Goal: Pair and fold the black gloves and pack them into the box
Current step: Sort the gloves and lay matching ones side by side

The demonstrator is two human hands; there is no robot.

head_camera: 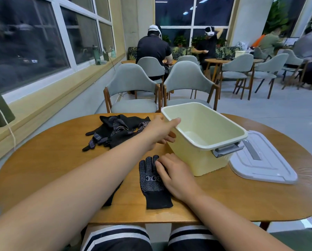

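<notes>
The box (204, 134) is empty, so packing has not begun. Your right hand (177, 174) presses flat, fingers together, on one glove (152, 182) near you. Your left hand (160, 131), fingers loosely spread, reaches toward the glove pile (113, 131) beside the box.
</notes>
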